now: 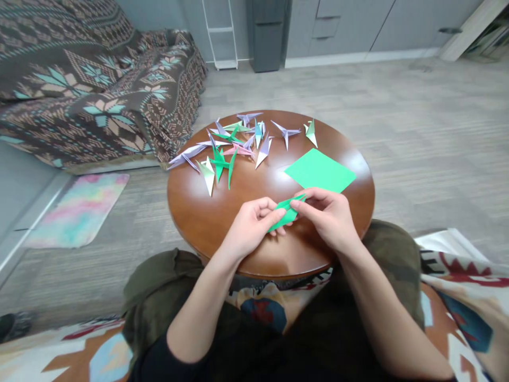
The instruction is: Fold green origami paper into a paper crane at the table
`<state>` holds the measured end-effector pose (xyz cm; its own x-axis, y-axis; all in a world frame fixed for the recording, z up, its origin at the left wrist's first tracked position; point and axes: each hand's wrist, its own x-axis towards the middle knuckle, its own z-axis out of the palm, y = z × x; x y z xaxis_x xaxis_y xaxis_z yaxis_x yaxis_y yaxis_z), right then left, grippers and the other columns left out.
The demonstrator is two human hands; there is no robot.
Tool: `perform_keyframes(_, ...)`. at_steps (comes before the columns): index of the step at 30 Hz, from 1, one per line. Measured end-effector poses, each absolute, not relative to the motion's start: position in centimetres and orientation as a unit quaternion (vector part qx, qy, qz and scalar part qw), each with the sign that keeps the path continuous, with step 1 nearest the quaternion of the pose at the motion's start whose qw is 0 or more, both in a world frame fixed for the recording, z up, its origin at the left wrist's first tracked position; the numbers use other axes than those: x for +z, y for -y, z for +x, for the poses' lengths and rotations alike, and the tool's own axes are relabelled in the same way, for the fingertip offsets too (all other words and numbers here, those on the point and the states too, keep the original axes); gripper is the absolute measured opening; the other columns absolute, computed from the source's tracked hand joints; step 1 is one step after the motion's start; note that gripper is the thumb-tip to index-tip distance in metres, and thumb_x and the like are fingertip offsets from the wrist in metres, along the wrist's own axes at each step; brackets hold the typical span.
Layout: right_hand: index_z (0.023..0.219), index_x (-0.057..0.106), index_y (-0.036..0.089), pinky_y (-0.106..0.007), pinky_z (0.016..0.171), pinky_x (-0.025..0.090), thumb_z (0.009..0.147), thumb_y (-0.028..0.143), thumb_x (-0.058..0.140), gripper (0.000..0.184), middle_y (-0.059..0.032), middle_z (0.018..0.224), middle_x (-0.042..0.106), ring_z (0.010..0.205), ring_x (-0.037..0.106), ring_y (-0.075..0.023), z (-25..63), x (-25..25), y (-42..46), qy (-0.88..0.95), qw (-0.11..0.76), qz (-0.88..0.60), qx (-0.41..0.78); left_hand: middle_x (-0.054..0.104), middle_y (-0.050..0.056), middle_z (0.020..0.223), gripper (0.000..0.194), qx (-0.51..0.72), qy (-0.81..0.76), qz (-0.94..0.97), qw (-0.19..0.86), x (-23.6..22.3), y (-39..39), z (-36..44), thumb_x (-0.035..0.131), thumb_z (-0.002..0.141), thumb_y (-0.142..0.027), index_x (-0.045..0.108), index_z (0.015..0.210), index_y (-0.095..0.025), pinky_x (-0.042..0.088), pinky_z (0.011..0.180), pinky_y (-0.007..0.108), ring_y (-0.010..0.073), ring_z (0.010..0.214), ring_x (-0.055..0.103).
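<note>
A piece of folded green paper (289,214) is held between both hands above the near part of the round brown table (254,254). My left hand (259,222) is closed on its left end, thumb on top and fingers beneath. At the right end, my right hand (326,213) pinches the paper between thumb and fingers. A flat green sheet (321,171) lies just beyond my right hand. Farther left on the tabletop are several folded paper cranes, among them a green crane (221,164), a pink crane (239,150) and a purple crane (186,155).
A sofa under a patterned cover (159,85) stands at the far left, with a pastel mat (81,209) on the floor before it. Grey cabinets (350,26) line the back wall, beside a white rack (221,32). My knees flank the table's near edge.
</note>
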<state>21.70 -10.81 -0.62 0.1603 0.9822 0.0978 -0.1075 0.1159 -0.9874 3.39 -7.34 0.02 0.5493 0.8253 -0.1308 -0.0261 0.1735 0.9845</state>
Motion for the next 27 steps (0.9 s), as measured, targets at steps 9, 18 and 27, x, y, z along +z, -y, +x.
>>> perform_keyframes(9,0.077,0.075,0.021,-0.036,0.066,0.067,0.092,0.05,0.079,0.033,-0.0032,0.071,0.079,0.061,0.076,-0.0213,21.57,-0.86,10.86,0.45,0.596,-0.45,0.49,0.072,0.001,0.064,0.036,0.324,-0.361,0.545,0.684,-0.08,7.41,3.33,0.082,0.086,-0.047,0.066,0.079,-0.016,0.046,0.059,0.022,0.0109,0.056,0.062)
perform_keyframes(18,0.08,0.078,0.02,-0.028,0.061,0.062,0.082,0.035,0.09,0.02,-0.0001,0.069,0.078,0.059,0.073,-0.0163,21.46,-0.79,10.92,0.462,0.582,-0.461,0.485,0.073,0.002,0.065,0.034,0.315,-0.373,0.561,0.669,0.02,7.42,3.38,0.08,0.086,-0.046,0.07,0.083,-0.015,0.047,0.059,0.023,0.0112,0.056,0.062)
perform_keyframes(27,0.076,0.079,0.019,-0.029,0.059,0.063,0.077,0.038,0.092,0.022,-0.0012,0.068,0.078,0.057,0.072,-0.0168,21.35,-1.07,10.76,0.425,0.586,-0.471,0.505,0.075,0.003,0.067,0.038,0.31,-0.358,0.574,0.669,0.35,7.33,3.28,0.08,0.087,-0.05,0.07,0.082,-0.014,0.049,0.06,0.022,0.0127,0.059,0.067)
